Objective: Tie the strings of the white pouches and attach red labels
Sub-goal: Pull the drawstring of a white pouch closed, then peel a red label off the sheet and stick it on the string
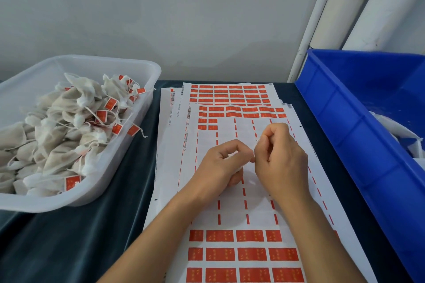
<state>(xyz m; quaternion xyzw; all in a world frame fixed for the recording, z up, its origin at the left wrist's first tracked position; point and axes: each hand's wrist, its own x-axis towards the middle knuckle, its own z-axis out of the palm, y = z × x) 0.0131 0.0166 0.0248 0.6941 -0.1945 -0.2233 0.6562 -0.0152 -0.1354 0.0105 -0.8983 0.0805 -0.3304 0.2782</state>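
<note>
Over label sheets [230, 225], left hand [220, 163] and right hand [279, 156] together pinch something white, mostly hidden.

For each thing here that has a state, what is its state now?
Left hand: fingers curled, pinching something white.
Right hand: fingers curled, pinching a white string.
Clear tub: heaped with tied, labelled pouches.
Top label sheet: middle labels gone, rows left at both ends.
Blue bin: open, white material inside.
</note>
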